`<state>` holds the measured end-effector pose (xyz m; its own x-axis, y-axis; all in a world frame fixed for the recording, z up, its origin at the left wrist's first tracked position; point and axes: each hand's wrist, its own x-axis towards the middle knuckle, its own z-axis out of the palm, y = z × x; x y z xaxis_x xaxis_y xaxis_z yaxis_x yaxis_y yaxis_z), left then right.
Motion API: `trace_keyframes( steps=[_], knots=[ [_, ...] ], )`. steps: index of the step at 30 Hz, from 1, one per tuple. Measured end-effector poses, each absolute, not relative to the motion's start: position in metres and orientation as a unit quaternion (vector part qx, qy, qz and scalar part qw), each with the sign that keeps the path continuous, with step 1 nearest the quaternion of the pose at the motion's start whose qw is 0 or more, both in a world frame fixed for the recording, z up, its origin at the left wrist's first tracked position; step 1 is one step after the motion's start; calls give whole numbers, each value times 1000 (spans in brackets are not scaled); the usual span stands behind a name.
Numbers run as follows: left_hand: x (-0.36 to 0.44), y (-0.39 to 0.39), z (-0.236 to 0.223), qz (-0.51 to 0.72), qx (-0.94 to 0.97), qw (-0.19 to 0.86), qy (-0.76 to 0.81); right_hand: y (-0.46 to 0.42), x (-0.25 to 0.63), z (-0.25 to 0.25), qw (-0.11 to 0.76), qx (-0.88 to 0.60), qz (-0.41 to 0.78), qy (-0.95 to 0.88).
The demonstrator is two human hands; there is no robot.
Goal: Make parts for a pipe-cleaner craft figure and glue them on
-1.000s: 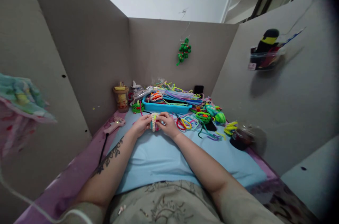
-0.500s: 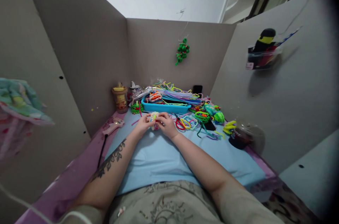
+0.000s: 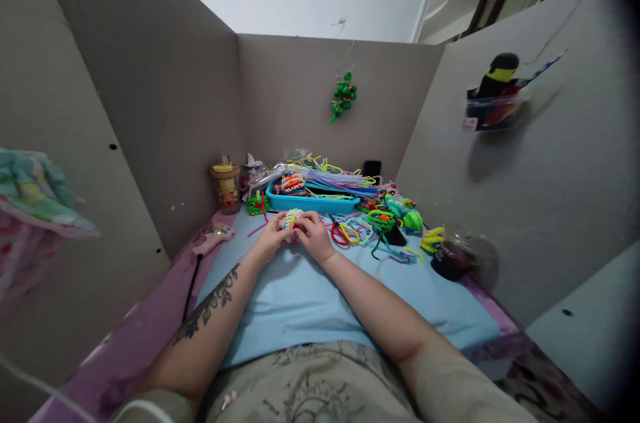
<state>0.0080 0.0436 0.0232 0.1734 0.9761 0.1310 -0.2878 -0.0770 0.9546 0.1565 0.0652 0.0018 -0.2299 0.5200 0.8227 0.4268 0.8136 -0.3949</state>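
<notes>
A small multicoloured pipe-cleaner figure [image 3: 291, 217], white, yellow and pink, is held between my two hands just above the blue cloth [image 3: 295, 303]. My left hand [image 3: 271, 238] wraps its fingers round the left side of it. From the right, my right hand [image 3: 314, 236] pinches its near side with thumb and fingers. Much of the figure is hidden by the fingers, so its exact shape cannot be made out. Loose pipe cleaners [image 3: 357, 231] in red, yellow and pale blue lie just right of my right hand.
Behind my hands stands a blue tray [image 3: 315, 205] heaped with pipe cleaners. Green pipe-cleaner figures [image 3: 383, 219] lie to the right, near a dark lidded cup [image 3: 453, 259]. On the left are a pink glue gun [image 3: 215, 237] and a tumbler [image 3: 229, 188]. Grey panels [image 3: 300, 96] enclose the table.
The pipe-cleaner figure has turned slightly in my hands, showing more of its white and pink side. Both hands stay in almost the same place.
</notes>
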Motion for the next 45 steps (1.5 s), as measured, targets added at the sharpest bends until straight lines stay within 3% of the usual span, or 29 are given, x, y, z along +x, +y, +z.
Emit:
trace_keyframes(
  steps=[10, 18, 26, 45],
  knots=[
    [-4, 52, 20, 537, 545, 556, 324, 64, 155, 4, 534, -299, 51, -789],
    [6, 46, 19, 567, 598, 434, 364, 59, 150, 4, 563, -317, 67, -760],
    [-2, 54, 12, 521, 598, 513, 330, 56, 163, 12, 510, -297, 23, -807],
    [-15, 48, 27, 432, 612, 585, 309, 68, 180, 40, 356, -235, 40, -904]
  ],
)
